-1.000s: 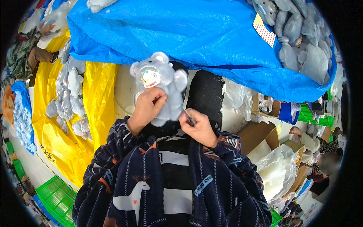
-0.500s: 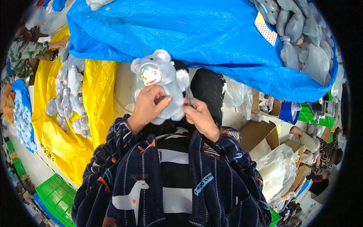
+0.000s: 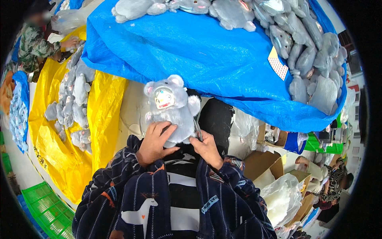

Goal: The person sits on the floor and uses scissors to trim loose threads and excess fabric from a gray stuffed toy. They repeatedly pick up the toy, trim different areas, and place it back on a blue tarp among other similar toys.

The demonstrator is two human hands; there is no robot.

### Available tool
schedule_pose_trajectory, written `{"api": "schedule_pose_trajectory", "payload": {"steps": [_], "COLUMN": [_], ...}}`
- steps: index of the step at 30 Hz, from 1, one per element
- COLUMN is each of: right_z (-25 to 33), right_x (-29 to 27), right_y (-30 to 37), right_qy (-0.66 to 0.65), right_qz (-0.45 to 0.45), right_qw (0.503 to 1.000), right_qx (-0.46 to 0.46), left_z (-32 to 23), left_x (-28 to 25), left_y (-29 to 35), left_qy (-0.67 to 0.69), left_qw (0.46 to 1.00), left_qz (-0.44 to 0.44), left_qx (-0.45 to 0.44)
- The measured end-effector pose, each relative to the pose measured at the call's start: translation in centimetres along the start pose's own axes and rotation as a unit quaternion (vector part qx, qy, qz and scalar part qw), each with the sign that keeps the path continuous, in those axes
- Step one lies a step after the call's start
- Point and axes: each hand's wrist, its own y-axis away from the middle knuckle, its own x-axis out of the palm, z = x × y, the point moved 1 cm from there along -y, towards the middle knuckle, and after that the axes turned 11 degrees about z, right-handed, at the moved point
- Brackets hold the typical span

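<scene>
Holding grey plush (image 3: pixel 172 109) upright at chest, face outward, we were mid-trim, as we judged it. Left hand (image 3: pixel 154 142) lay on its belly, fingers spread and pressing fur, steadying. Right hand (image 3: pixel 207 148) was closed round small snips (image 3: pixel 197 128), blades up against plush's side below arm. Blue tarp (image 3: pixel 207 55) behind carried more grey toys (image 3: pixel 306 59); yellow sheet (image 3: pixel 99 119) to left. Next move, by our reckoning, called for firm hold and short snip close to seam, clear of fabric.
</scene>
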Motion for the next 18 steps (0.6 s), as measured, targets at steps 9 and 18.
{"api": "schedule_pose_trajectory", "payload": {"steps": [9,18], "right_z": [2.9,2.8], "right_x": [-1.6,-0.4], "right_y": [1.0,-2.6], "right_qy": [-0.031,-0.111], "right_qz": [-0.042,-0.045], "right_qw": [0.996,0.988], "right_qx": [-0.076,-0.095], "left_z": [1.9,0.2], "left_x": [-1.7,-0.9], "left_y": [0.0,2.3], "left_qy": [0.109,0.674], "left_qw": [0.974,0.707], "left_qz": [-0.189,0.042], "left_qx": [-0.064,-0.212]}}
